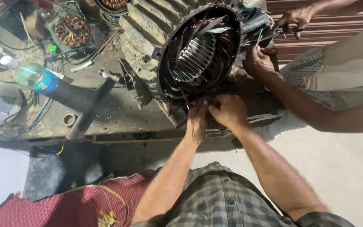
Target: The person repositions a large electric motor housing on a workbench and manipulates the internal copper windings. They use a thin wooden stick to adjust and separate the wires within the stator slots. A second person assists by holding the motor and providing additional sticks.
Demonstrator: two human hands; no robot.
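Observation:
A large ribbed motor housing (148, 46) lies on its side on a dirty workbench (114, 113), its round opening facing me with dark reddish windings (198, 56) inside. My left hand (197, 118) and my right hand (228, 110) meet at the lower rim of the opening, fingers pinched on thin winding wires (188, 105) that trail out of it. Whether both hands grip the same wires is hard to tell. Another person's hand (257, 62) rests on the right side of the housing, and that person's other hand (295, 17) is higher up with a tool.
A hammer (93, 103) lies on the bench left of the housing, beside a tape roll (69, 120) and a plastic bottle (36, 77). A smaller stator with copper coils (71, 30) sits at the back left among cables. A red cushion (76, 204) is below.

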